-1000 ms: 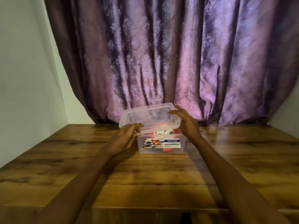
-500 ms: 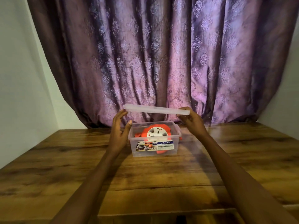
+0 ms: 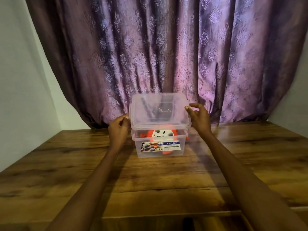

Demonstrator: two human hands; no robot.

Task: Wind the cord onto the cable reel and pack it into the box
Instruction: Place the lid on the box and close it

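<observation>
Your left hand (image 3: 118, 130) and right hand (image 3: 199, 118) pinch lid (image 3: 159, 110), tilted toward you over box (image 3: 160, 147); reel (image 3: 162, 133) flat inside, near table's (image 3: 66, 172) far edge.

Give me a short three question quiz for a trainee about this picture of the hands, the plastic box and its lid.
1. True or false: the clear plastic lid is snapped shut on the clear plastic box.
2. What lies inside the box? A) orange and white cable reel B) blue tape roll C) nothing
3. Which hand pinches the lid's left edge?

Key
1. False; the lid is held tilted above the box, its near edge low over the rim.
2. A, the orange and white cable reel.
3. The left hand; the right hand is at the right edge.
</observation>
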